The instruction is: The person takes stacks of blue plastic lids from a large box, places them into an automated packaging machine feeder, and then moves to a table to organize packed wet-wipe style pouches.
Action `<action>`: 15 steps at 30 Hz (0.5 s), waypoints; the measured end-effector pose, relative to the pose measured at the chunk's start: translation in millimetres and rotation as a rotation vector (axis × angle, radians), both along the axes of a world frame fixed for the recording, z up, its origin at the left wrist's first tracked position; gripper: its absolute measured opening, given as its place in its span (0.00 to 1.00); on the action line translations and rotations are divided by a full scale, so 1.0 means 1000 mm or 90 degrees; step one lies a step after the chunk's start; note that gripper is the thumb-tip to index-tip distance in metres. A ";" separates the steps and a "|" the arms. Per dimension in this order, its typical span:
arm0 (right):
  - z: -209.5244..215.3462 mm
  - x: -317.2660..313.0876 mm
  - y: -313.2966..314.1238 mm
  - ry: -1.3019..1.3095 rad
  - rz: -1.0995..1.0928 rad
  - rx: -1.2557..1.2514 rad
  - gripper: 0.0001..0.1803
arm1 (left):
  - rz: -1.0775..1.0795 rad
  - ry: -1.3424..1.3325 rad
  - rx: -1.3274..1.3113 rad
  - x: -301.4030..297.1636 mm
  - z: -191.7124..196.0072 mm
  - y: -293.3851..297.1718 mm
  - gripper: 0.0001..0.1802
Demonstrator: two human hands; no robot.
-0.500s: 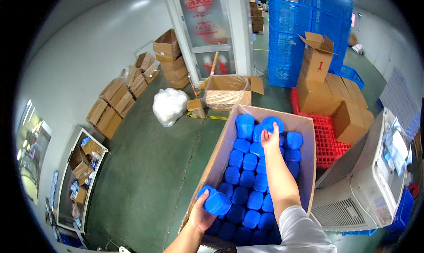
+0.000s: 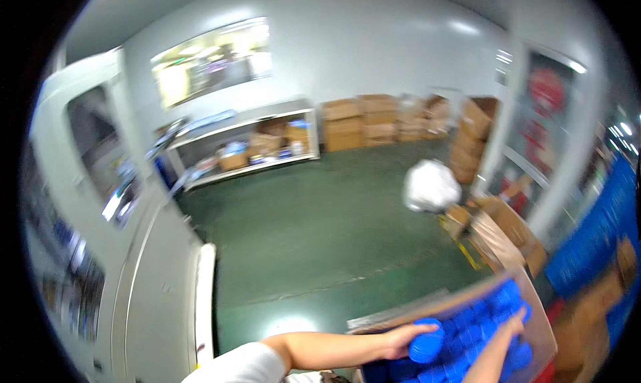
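Note:
A cardboard box [image 2: 542, 309] at the lower right is filled with rows of blue rounded plastic stacks [image 2: 461, 343]. My left hand [image 2: 400, 339] reaches in from the left, its fingers closed round a ridged blue plastic stack [image 2: 426, 346] held above the near part of the box. Farther along inside the box, my right hand [image 2: 513, 325] is closed at a blue plastic piece [image 2: 525, 311] close to the far wall. Motion blur smears this hand, and its fingers partly cover the piece.
A white machine [image 2: 143, 296] with windows stands at the left. Along the back wall are a low shelf [image 2: 247, 166] with boxes and bottles, and stacked cartons [image 2: 344, 126]. A white bag [image 2: 432, 186] and an opened carton [image 2: 497, 243] sit on the green floor. Blue crates [image 2: 594, 226] rise at the right.
My view has swung to the left, so the box now appears at the lower right and the white machine shows. Both hands stay at the box with blue pieces in them.

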State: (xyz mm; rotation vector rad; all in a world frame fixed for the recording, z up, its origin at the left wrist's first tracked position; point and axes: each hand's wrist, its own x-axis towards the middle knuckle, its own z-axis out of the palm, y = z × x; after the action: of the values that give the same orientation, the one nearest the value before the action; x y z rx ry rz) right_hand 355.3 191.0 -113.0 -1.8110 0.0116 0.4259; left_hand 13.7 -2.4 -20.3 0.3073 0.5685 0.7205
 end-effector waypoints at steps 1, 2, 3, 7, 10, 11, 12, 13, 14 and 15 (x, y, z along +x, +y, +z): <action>-0.005 0.005 -0.007 0.014 0.104 0.051 0.51 | 0.004 0.003 -0.003 0.001 0.002 -0.001 0.22; -0.013 0.015 -0.003 -0.021 0.097 0.015 0.50 | -0.001 0.007 -0.004 0.002 0.005 -0.002 0.23; -0.020 0.021 0.003 -0.053 0.096 -0.022 0.49 | 0.011 -0.016 -0.005 0.004 0.003 -0.006 0.23; -0.032 0.031 0.021 0.025 0.189 0.022 0.45 | 0.036 -0.047 -0.005 0.015 -0.013 -0.003 0.25; -0.033 0.030 0.023 0.037 0.217 0.055 0.43 | 0.027 -0.039 -0.008 0.015 -0.013 0.001 0.23; -0.031 0.028 0.024 0.042 0.223 0.070 0.43 | 0.025 -0.036 -0.009 0.015 -0.013 0.002 0.22; -0.029 0.029 0.024 0.046 0.232 0.085 0.42 | 0.030 -0.029 -0.008 0.015 -0.012 0.004 0.22; -0.029 0.028 0.022 0.050 0.238 0.104 0.42 | 0.035 -0.023 -0.008 0.016 -0.011 0.004 0.22; -0.029 0.027 0.019 0.057 0.243 0.122 0.41 | 0.040 -0.016 -0.007 0.016 -0.010 0.004 0.21; -0.028 0.027 0.017 0.063 0.250 0.141 0.41 | 0.032 -0.016 -0.004 0.015 -0.009 0.005 0.22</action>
State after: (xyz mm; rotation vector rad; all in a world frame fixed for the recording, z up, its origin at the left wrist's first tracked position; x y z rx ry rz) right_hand 381.8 207.8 -141.2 -1.5701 -0.3160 0.7632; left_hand 28.9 2.4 -29.5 0.2784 0.5559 0.7706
